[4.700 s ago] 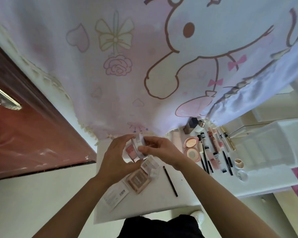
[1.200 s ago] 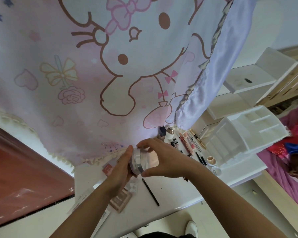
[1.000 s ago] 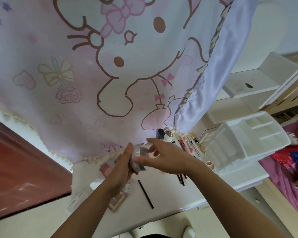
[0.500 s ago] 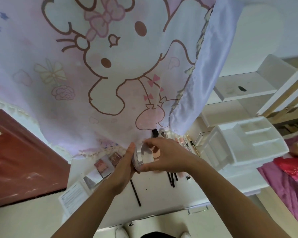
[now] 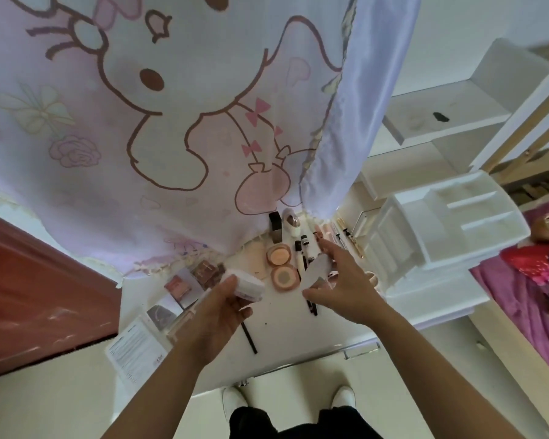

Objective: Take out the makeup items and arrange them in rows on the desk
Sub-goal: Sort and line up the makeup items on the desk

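Over the near middle of the white table (image 5: 286, 337), I see both hands raised just above the smooth top; the left hand (image 5: 222, 308) curls its fingers and thumb round a round jar (image 5: 249, 285), a squat white drum with a pinkish lower edge, tilted on its side; the right hand (image 5: 339, 280) is apart from it, thumb and fingers pinching a pale piece (image 5: 317, 269), thin, greyish and too blurred for me to say what it is. Just beyond the jar lie two round compacts (image 5: 278, 255), peach-rimmed discs set one behind the other; whether they touch I cannot tell; behind them stands a dark square bottle (image 5: 275, 228) beside a small white pot (image 5: 292, 221). To the right of the compacts runs a row of slim tubes (image 5: 301, 248) and sticks, partly hidden by the right hand. To the left lie flat square palettes (image 5: 208, 269) with brown and pink pans; a printed paper leaflet (image 5: 137, 346) lies at the table's near-left edge; a thin black pencil (image 5: 249, 339) lies alone below the left hand. A white plastic organiser (image 5: 441, 223) with rectangular compartments stands at the right end; a sheer pink curtain (image 5: 171, 122) with a brown-outlined cartoon rabbit hangs down to the table's far edge.
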